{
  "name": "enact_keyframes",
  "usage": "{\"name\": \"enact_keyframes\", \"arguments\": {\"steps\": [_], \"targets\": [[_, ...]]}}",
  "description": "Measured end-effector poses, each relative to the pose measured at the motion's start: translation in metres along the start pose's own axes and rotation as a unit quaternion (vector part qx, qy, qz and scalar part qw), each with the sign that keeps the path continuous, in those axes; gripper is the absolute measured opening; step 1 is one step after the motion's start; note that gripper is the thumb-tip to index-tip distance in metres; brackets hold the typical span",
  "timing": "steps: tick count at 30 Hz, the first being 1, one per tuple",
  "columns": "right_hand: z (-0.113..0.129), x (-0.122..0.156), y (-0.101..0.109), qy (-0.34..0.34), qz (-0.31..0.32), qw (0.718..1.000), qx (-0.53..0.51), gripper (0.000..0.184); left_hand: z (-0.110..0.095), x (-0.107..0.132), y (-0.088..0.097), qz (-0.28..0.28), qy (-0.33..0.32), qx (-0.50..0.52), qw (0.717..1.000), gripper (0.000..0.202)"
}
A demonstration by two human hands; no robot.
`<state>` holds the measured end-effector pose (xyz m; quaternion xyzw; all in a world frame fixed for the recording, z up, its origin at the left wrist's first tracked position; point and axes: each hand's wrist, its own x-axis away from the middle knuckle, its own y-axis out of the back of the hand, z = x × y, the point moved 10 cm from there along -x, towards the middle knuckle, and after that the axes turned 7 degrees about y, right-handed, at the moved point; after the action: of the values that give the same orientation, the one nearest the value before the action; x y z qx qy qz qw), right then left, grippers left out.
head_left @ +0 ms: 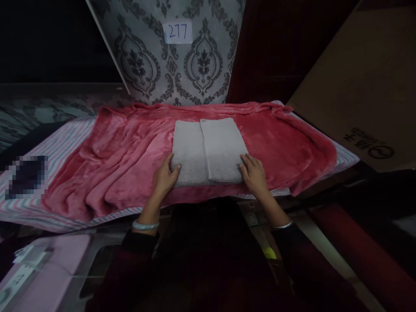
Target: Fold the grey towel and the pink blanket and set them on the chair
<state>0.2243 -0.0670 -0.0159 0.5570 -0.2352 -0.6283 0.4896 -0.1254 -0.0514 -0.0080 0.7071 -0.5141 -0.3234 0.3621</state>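
A grey towel, folded into a flat rectangle with two panels meeting near its middle, lies on a pink-red plush blanket. My left hand grips the towel's near left side, its thumb on top and the other fingers along the edge. At the near right edge my right hand has its fingertips and thumb on the cloth. Parts of the fingers on both hands are hidden.
Under the blanket is a striped sheet. A large cardboard box leans at the right, and a dark screen stands at the left. A power strip sits on a pink surface at the lower left.
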Motion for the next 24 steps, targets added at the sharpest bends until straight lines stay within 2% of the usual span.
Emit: {"name": "enact_keyframes", "arguments": {"steps": [4,6,8,14,19,21,24], "targets": [[-0.040,0.002,0.007,-0.117,0.031,0.993,-0.008,0.057,-0.002,0.002,0.001,0.001,0.003,0.004,1.000,0.070],[-0.046,0.004,0.006,-0.156,0.061,0.986,0.004,0.055,-0.002,0.005,-0.001,0.013,0.008,-0.012,1.000,0.076],[-0.044,0.004,0.004,-0.166,0.079,0.983,0.022,0.053,-0.003,0.008,-0.002,0.020,0.006,-0.029,0.999,0.078],[-0.040,0.008,-0.003,-0.147,0.058,0.987,0.039,0.055,-0.006,0.010,-0.005,0.041,-0.023,-0.018,0.999,0.072],[-0.035,0.006,0.007,-0.102,0.017,0.994,0.045,0.052,-0.004,0.009,-0.001,0.037,-0.011,-0.032,0.999,0.068],[-0.020,-0.001,0.017,-0.061,-0.010,0.997,0.053,0.050,-0.005,0.009,0.000,0.036,-0.007,-0.033,0.999,0.066],[0.021,-0.014,0.023,0.028,-0.028,0.998,0.040,0.049,-0.007,0.010,0.002,0.031,-0.006,-0.029,0.999,0.064]]}}
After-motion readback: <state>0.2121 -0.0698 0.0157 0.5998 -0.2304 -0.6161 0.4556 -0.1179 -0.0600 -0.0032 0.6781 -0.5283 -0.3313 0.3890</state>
